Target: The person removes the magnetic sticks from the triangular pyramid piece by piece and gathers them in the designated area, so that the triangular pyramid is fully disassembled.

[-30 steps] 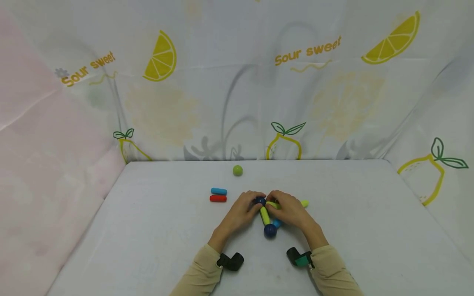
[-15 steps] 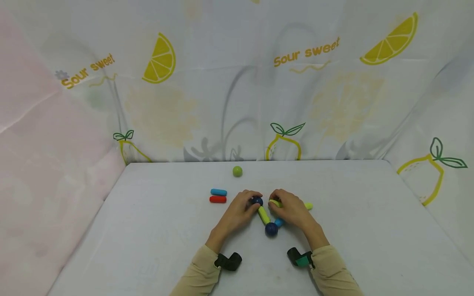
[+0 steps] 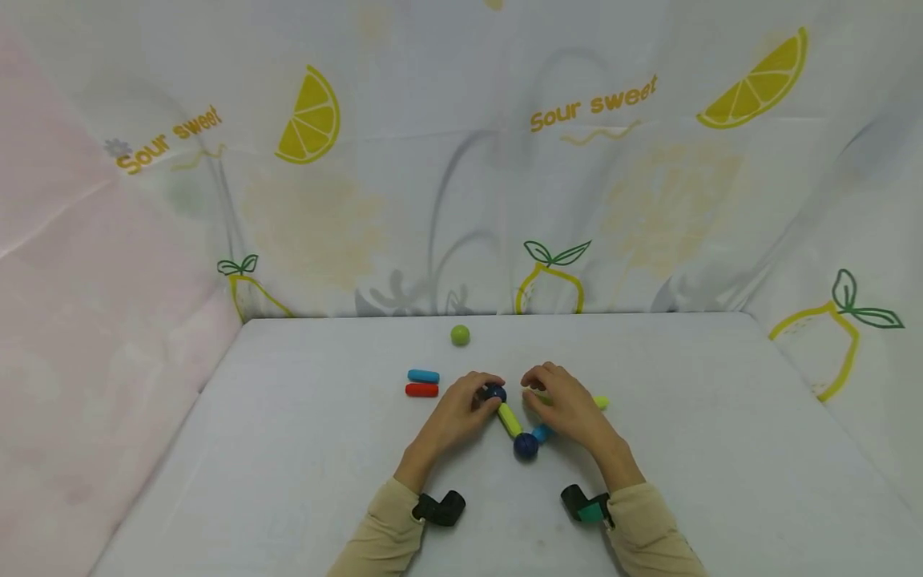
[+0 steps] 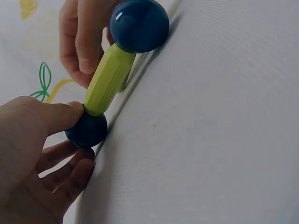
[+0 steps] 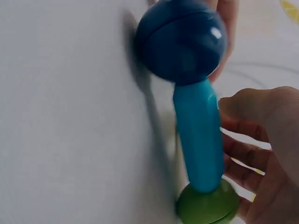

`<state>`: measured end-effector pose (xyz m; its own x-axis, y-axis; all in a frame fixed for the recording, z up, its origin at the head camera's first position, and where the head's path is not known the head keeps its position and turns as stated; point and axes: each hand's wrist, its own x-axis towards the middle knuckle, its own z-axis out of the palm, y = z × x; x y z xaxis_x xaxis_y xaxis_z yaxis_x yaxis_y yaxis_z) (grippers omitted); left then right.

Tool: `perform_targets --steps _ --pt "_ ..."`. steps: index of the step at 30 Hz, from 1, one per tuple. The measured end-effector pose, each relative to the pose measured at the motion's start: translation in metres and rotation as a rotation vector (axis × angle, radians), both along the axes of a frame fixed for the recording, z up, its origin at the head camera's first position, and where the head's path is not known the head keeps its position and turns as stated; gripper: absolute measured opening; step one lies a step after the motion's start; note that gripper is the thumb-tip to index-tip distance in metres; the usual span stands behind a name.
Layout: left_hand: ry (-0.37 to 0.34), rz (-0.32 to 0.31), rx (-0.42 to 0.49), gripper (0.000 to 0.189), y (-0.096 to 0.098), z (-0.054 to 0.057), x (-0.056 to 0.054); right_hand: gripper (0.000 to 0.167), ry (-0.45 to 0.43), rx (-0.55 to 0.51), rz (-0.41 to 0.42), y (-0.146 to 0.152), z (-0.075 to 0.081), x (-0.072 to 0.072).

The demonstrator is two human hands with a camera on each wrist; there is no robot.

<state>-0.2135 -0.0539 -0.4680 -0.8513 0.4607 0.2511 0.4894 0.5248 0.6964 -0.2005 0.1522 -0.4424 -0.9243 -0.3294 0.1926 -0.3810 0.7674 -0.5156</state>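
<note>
My left hand (image 3: 456,407) pinches a dark blue ball (image 4: 87,130) between thumb and fingers. A yellow-green rod (image 4: 108,79) joins that ball to a second dark blue ball (image 3: 525,446) nearer my body. From this second ball a bright blue rod (image 5: 198,135) leads to a green ball (image 5: 208,205), largely hidden under my right hand in the head view. My right hand (image 3: 567,401) hovers over this side, thumb and fingers parted and loosely bent. Another yellow-green rod (image 3: 542,397) shows between them, and a yellow-green rod end (image 3: 601,401) sticks out past the knuckles.
Left of my hands, a loose blue rod (image 3: 423,376) and a red rod (image 3: 421,390) lie side by side on the white table (image 3: 310,449). A light green ball (image 3: 460,335) sits near the back edge. A lemon-printed cloth (image 3: 418,200) hangs behind.
My left hand has drawn its ball leftward, away from the yellow-green rod at my right hand, widening the gap. My right fingers have loosened and lifted from that rod.
</note>
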Motion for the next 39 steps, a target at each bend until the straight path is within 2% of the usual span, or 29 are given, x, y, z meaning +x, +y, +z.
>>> perform_targets --steps 3,8,12,16,22,26,32,39 --pt "0.036 -0.004 0.000 0.026 0.000 0.000 0.000 0.009 0.002 -0.015 0.035 -0.005 0.006 0.005" --pt "0.064 -0.016 0.016 0.026 0.000 -0.002 -0.001 0.013 -0.100 0.030 0.085 -0.016 0.010 0.015" --pt "0.057 -0.018 0.023 0.026 0.000 -0.004 -0.001 0.018 -0.123 0.073 0.047 -0.022 0.008 0.019" --pt "0.054 -0.014 0.020 0.026 0.000 -0.004 -0.001 0.020 -0.099 0.132 0.001 -0.026 0.005 0.021" --pt "0.057 0.003 0.019 0.026 0.001 -0.001 -0.001 0.020 -0.088 0.163 -0.017 -0.029 0.004 0.021" --pt "0.050 0.025 0.005 0.026 0.003 0.001 -0.002 0.019 -0.107 0.146 -0.001 -0.029 0.006 0.021" --pt "0.060 0.130 -0.020 0.027 0.005 0.000 -0.006 0.015 -0.132 0.113 0.078 -0.027 0.004 0.022" --pt "0.100 0.143 -0.060 0.027 0.007 0.003 -0.012 0.017 -0.150 0.097 0.110 -0.025 0.002 0.020"
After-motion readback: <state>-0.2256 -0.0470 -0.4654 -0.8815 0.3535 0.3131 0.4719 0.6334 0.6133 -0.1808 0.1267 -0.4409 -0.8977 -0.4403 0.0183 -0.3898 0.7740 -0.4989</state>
